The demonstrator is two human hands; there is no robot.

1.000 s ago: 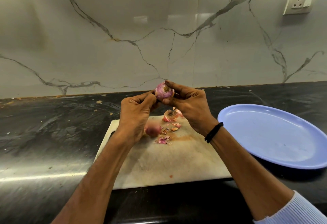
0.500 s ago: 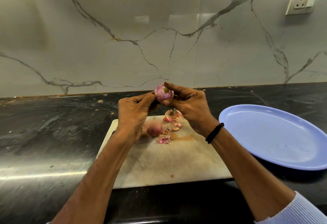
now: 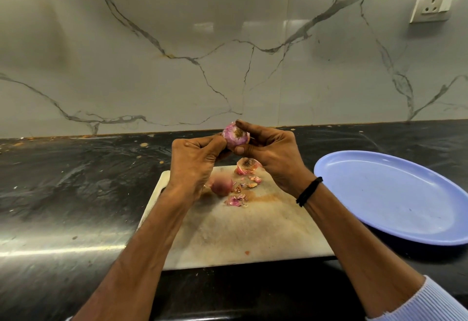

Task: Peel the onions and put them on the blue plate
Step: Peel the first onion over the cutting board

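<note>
The right hand point(image 3: 273, 154) pinches the onion point(image 3: 236, 136), forefinger on top and thumb below, the root end facing the camera. The left hand point(image 3: 193, 161), knuckles up, grips the onion's left side with curled fingertips. Both forearms angle inward, holding it above the board point(image 3: 240, 239), where a second onion point(image 3: 222, 186) and peels point(image 3: 247, 165) lie. The plate point(image 3: 395, 194) sits just right of the board.
</note>
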